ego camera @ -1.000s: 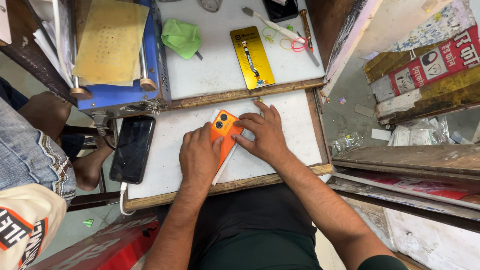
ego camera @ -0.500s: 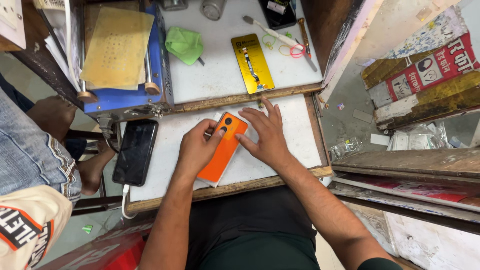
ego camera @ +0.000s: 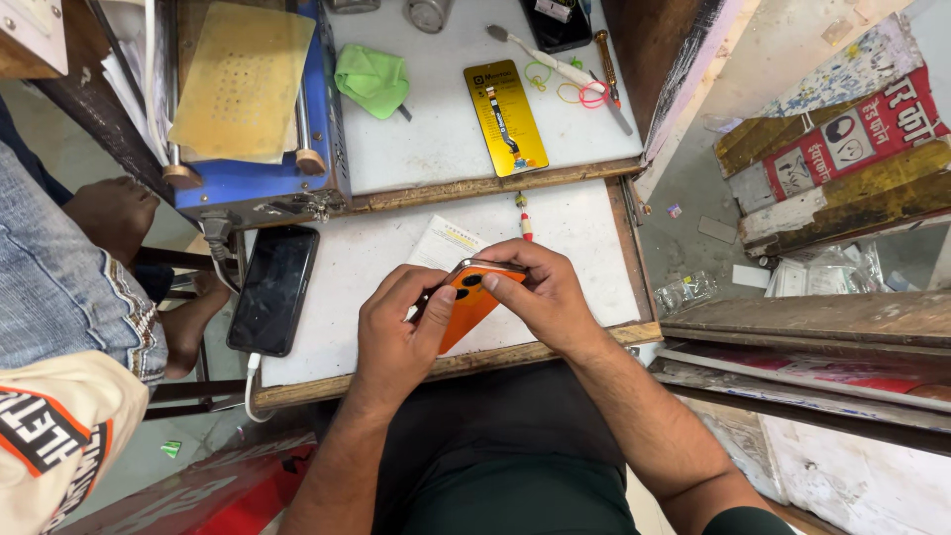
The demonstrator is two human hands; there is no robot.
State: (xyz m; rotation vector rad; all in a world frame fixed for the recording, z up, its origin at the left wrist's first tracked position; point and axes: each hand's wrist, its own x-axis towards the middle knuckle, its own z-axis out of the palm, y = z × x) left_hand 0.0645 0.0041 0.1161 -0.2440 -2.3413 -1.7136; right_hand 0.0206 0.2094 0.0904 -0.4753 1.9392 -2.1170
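In the head view, both hands meet just below the middle of the frame, over the near edge of a white table (ego camera: 376, 258) with a wooden rim. The left hand (ego camera: 396, 332) is curled round the lower end of an orange phone (ego camera: 466, 302), thumb laid along its back beside the camera lenses. The right hand (ego camera: 540, 297) is closed over the phone's upper end, fingers hooked across the top edge. The phone is tilted up off the table with its orange back to the camera, held between the two hands; whether its lower corner touches the table cannot be told.

A printed paper slip (ego camera: 444, 243) lies just above the hands, and a small red-tipped tool (ego camera: 524, 223) is near it, toward the centre. At the left edge of the table a black phone (ego camera: 273, 287) lies face up with a white cable at its lower end. Higher up, on the upper table surface, are a yellow card with a flex strip (ego camera: 506, 117), a green cloth (ego camera: 372, 79), a screwdriver (ego camera: 606, 74) and coloured rubber bands (ego camera: 580, 91). A blue machine with a yellow mat (ego camera: 248, 119) fills the upper left.

The risk, as I judge it: the phone is held by its ends right over the table's near rim, so a slipping grip could drop it to the lap or floor. Bending pressure from both hands could also strain the body or screen.
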